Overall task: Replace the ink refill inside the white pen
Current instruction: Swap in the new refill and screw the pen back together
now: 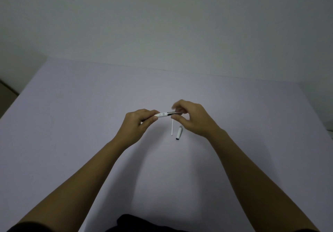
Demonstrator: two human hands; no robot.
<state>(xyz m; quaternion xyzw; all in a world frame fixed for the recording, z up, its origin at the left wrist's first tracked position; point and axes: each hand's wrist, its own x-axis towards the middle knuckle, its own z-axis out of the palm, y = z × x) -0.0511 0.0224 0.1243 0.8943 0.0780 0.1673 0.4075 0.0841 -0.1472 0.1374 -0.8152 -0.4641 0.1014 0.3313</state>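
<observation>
Left hand [139, 122] grip clamps the pen [163, 115] barrel above mid-desk [72, 114]; right hand [191, 117] pinches its metal tip end. Risk: tip slips from fingers mid-twist, or a hand knocks a loose part and it rolls. Count: one pen, one refill [172, 127] and one cap [178, 132] on the desk just near of the hands.

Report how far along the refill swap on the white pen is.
Done: the white pen cap is off and lies on the pale table, beside a thin white refill tube. In hand: the left hand holds the white pen barrel while the right hand works at its metal tip section. Left: closing and capping. Which refill is inside cannot be told.
</observation>
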